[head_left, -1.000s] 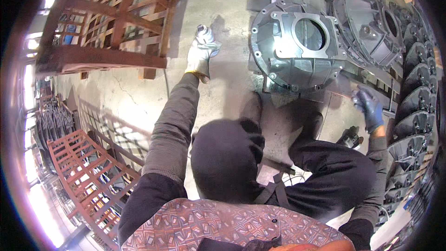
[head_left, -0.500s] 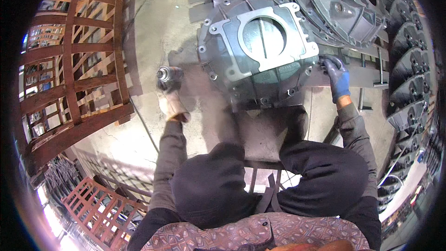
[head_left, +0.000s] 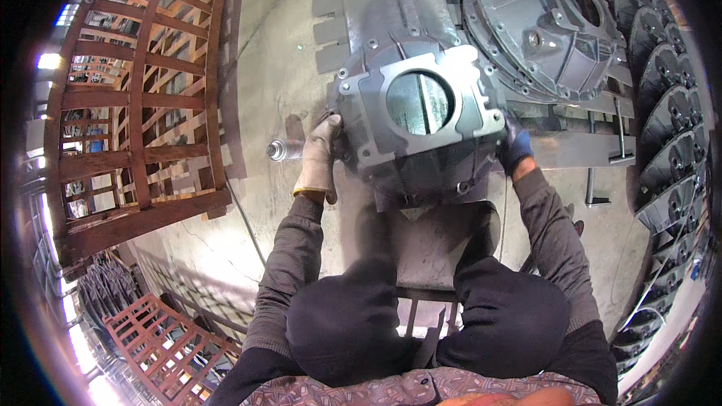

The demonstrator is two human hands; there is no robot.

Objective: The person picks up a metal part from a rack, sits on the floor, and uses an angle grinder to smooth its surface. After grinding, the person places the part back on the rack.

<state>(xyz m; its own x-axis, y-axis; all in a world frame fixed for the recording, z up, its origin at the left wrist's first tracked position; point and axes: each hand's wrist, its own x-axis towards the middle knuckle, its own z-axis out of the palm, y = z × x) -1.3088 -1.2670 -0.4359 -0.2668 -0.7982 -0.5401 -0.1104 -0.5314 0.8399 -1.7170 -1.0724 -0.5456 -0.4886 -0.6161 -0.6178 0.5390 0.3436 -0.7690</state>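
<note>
A large grey cast-metal housing (head_left: 421, 152) with a square flange and a round opening stands on a metal stand in front of my knees. My left hand (head_left: 319, 162), in a light work glove, presses on the housing's left side. My right hand (head_left: 516, 149), in a blue glove, grips its right edge. A small silver spray can (head_left: 281, 150) pokes out just left of my left hand; I cannot tell whether the hand touches it.
A second big round grey casting (head_left: 553, 26) leans at the back right. A row of similar dark castings (head_left: 665, 143) runs down the right side. Rust-red metal crates (head_left: 143, 98) stand at the left and lower left (head_left: 169, 342). The floor is concrete.
My left hand came in from the far left to the housing's side. My right hand moved left from beside the castings onto the housing's right edge. The view swung over the housing.
</note>
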